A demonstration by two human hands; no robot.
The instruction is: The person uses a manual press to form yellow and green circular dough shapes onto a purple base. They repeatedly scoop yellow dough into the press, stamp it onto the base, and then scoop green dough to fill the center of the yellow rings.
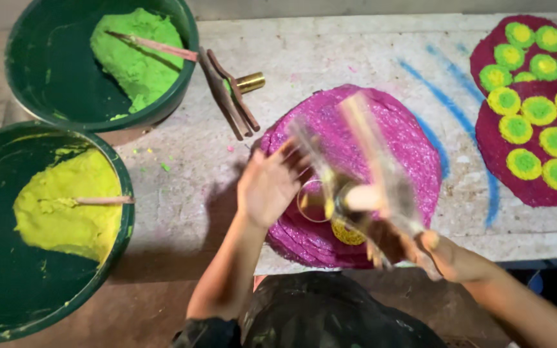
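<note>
A round magenta dough disc (381, 135) lies on the white table (330, 51). My left hand (269, 187) hovers over the disc's left edge, fingers apart, palm down. My right hand (420, 248) grips a tong-like tool (369, 161) with a ring-shaped end; the tool is motion-blurred above the disc. A small yellow patch (346, 233) sits on the disc near its front edge, beside a ring imprint (312, 201).
Two green tubs stand at left: one with green paste (140, 55) and a stick, one with yellow paste (66, 206) and a stick. Another tong tool (230, 90) lies on the table. Finished maroon discs with yellow-green dots (539, 109) lie at right.
</note>
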